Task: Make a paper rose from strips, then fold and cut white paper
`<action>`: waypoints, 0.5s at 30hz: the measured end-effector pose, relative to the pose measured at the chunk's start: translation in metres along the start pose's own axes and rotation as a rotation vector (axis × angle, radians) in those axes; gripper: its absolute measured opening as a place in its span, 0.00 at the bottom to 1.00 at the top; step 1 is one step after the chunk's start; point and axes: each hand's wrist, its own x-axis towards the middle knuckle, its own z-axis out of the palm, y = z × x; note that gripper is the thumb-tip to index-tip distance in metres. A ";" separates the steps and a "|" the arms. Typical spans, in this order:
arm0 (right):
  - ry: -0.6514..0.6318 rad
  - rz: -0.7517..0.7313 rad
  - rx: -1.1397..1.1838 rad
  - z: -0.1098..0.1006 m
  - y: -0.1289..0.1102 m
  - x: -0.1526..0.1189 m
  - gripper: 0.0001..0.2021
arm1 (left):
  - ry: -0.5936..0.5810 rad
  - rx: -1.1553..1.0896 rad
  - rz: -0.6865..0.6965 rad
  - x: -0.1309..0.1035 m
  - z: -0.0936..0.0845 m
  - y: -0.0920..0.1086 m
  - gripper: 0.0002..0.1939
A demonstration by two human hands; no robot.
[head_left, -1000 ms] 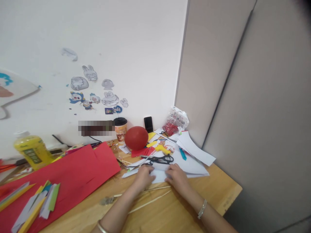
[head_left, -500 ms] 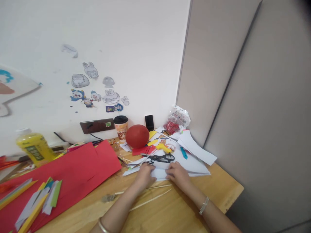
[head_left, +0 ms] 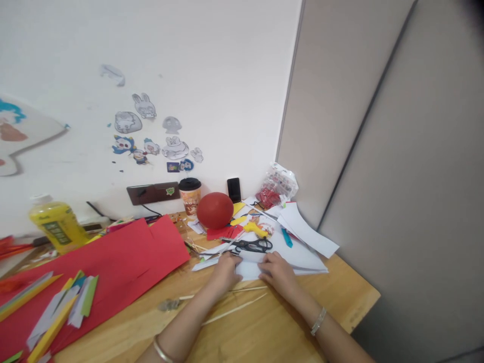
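Near the middle of the wooden table, a small white paper [head_left: 250, 267] lies between my hands, its far edge raised and curled toward me. My left hand [head_left: 227, 269] grips its left side, fingers closed on the edge. At the right side, my right hand [head_left: 278, 272] pinches the same paper with its fingers bent. Black-handled scissors [head_left: 257, 245] rest just beyond the paper. A red balloon [head_left: 215, 210] and a yellow object [head_left: 255, 230] sit behind them. Larger white sheets [head_left: 298, 252] spread out beyond my right hand.
Red paper [head_left: 124, 272] with folded coloured strips [head_left: 56, 322] covers the left side. A yellow bottle [head_left: 58, 224], lidded cup [head_left: 190, 196] and phone [head_left: 234, 190] stand near the wall. Thin sticks [head_left: 234, 308] lie beside my left forearm [head_left: 189, 317].
The view has shifted slightly, so the wall and bottle appear a little farther right. Both hands keep their places on the white paper.
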 end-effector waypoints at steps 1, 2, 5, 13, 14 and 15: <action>0.003 -0.009 -0.011 0.000 0.000 -0.001 0.03 | -0.002 -0.001 0.009 0.000 -0.001 0.000 0.18; 0.007 -0.017 -0.022 0.000 -0.001 -0.002 0.03 | -0.005 -0.002 0.017 -0.001 -0.001 -0.001 0.17; 0.019 -0.036 -0.050 0.002 -0.001 -0.003 0.03 | -0.010 0.002 0.043 -0.003 -0.003 -0.002 0.16; 0.049 -0.074 -0.072 0.007 0.003 -0.004 0.05 | -0.068 0.001 0.134 -0.010 -0.012 0.002 0.11; 0.053 -0.074 -0.070 0.007 0.003 -0.004 0.05 | -0.076 -0.004 0.138 -0.011 -0.013 0.003 0.09; 0.056 -0.074 -0.067 0.008 0.004 -0.004 0.06 | -0.082 -0.007 0.140 -0.012 -0.014 0.004 0.08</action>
